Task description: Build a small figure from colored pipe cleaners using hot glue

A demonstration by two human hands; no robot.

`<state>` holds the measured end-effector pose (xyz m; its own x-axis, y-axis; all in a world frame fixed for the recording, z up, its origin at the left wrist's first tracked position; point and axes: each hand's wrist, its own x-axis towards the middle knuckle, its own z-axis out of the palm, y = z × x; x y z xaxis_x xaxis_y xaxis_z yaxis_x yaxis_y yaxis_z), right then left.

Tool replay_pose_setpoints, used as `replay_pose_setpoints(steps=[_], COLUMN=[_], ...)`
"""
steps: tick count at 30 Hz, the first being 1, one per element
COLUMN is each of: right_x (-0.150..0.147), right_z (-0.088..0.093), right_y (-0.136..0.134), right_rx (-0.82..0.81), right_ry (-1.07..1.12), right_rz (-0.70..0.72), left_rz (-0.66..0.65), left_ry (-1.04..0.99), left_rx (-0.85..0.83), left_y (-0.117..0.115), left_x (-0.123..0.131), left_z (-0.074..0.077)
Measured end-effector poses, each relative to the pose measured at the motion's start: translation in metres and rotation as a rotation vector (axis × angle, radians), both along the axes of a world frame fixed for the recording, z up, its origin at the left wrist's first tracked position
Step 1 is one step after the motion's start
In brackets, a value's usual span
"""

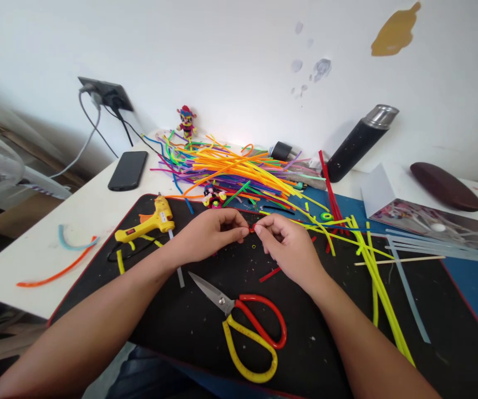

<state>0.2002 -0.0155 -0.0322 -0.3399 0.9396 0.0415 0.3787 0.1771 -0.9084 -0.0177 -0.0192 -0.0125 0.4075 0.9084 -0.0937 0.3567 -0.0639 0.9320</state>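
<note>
Both hands meet over the black mat [159, 327], fingertips pinched close together. Between them is a short red pipe cleaner piece [252, 228], mostly hidden by the fingers. My left hand [208, 235] pinches its left end with thumb and forefinger, and my right hand [291, 249] grips the right end the same way. Below the hands lie scissors [223, 302] with one red and one yellow handle, blades pointing up and left. Left of my left hand rests a yellow glue gun [147, 224]. A small pipe cleaner figure [214, 198] sits just behind that hand.
A heap of coloured pipe cleaners [230, 166] spreads along the wall beside another figure [186, 119]. Yellow-green ones [382, 299] lie at right. A phone [128, 170], a black flask [359, 144], glue sticks [438, 246] and a box with a dark case [446, 185] stand around.
</note>
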Motion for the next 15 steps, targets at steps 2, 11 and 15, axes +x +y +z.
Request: replay_pose_setpoints(steps=[2, 11, 15], right_x=[0.0001, 0.0011, 0.0007], right_z=[0.0014, 0.0095, 0.0073], right_y=[-0.0002, 0.0023, 0.0027], right_rx=[-0.012, -0.057, -0.073], right_ry=[0.014, 0.106, 0.121], right_rz=[0.002, -0.076, -0.053], left_rz=[0.01, 0.066, 0.076], left_ry=[-0.003, -0.031, -0.02], left_rx=[0.003, -0.007, -0.002], left_y=[-0.0003, -0.0004, -0.0003], left_x=[0.0003, -0.0008, -0.0015], left_z=[0.0009, -0.0016, -0.0027])
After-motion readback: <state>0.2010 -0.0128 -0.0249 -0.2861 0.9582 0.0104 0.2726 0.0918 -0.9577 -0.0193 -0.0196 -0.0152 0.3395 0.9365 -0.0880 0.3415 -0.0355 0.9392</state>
